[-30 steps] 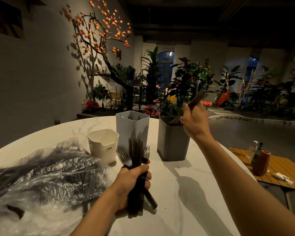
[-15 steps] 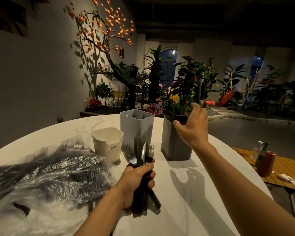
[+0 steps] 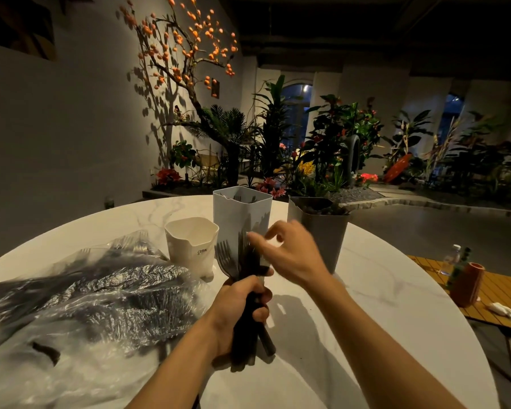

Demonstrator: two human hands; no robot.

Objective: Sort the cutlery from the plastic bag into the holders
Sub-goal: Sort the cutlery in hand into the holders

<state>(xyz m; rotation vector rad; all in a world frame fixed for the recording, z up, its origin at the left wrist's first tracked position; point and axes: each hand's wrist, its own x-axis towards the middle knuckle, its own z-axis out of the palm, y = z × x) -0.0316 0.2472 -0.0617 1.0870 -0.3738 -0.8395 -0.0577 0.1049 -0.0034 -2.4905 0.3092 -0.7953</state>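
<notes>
The left hand [image 3: 242, 305] is near the middle of the view, its forearm rising from the near edge. Its fingers are curled tightly round a bundle of dark cutlery [image 3: 247, 293], held upright, with the thumb laid across the front. The right hand [image 3: 289, 252] sits just beyond and right of it, its forearm running in from the near right corner. Thumb and forefinger meet at the top of the bundle; whether they pinch a piece is blurred. The other fingers arch loosely.

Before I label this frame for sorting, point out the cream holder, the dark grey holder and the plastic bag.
cream holder [image 3: 189, 246]: head view, front wall.
dark grey holder [image 3: 326, 231]: head view, front wall.
plastic bag [image 3: 80, 302]: head view, crinkled top.
</notes>
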